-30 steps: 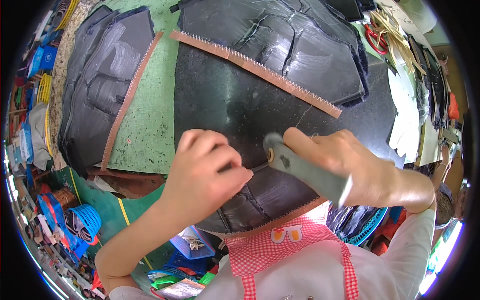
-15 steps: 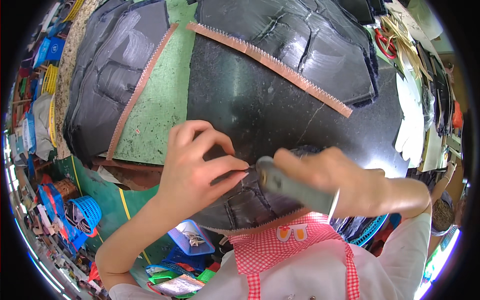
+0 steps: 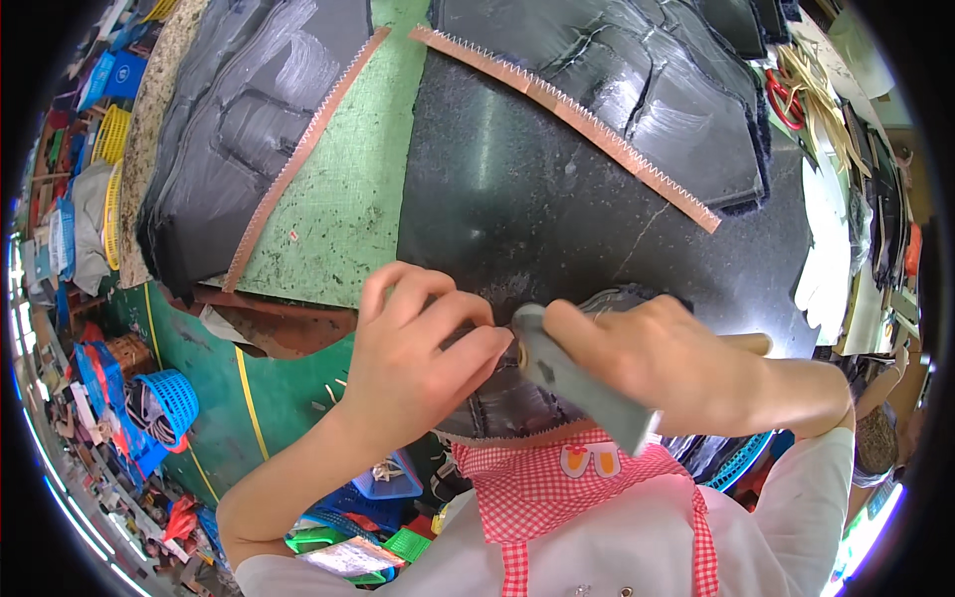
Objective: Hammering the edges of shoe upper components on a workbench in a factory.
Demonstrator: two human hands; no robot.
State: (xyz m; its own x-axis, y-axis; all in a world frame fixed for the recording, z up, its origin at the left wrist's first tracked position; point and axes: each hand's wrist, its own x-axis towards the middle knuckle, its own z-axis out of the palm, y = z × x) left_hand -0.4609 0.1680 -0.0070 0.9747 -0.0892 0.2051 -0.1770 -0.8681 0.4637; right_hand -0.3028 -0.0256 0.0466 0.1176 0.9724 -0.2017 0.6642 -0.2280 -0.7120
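My right hand [image 3: 662, 348] grips a hammer [image 3: 577, 383] with a grey metal head. A bit of its wooden handle shows beyond the fist. The rounded end of the head is down beside my left fingertips. My left hand [image 3: 428, 363] is closed, thumb and forefinger pinched at a black panel [image 3: 507, 406] just in front of me. Exactly what lies between those fingertips is hidden. This panel has raised ridges and a brown strip with zigzag stitching along its near edge. Part of it is covered by my hands and the hammer.
Stacked black panels with brown zigzag-stitched strips lie far left [image 3: 259, 129] and far right [image 3: 647, 109] on the dark worktop [image 3: 497, 169]. Red-handled scissors [image 3: 784, 99] and white gloves [image 3: 824, 229] sit at the right. Blue baskets [image 3: 171, 403] stand below, at the left.
My left thumb and forefinger have come closer together beside the hammer head. The hammer has shifted slightly. The whole scene has slid a little to the right in view.
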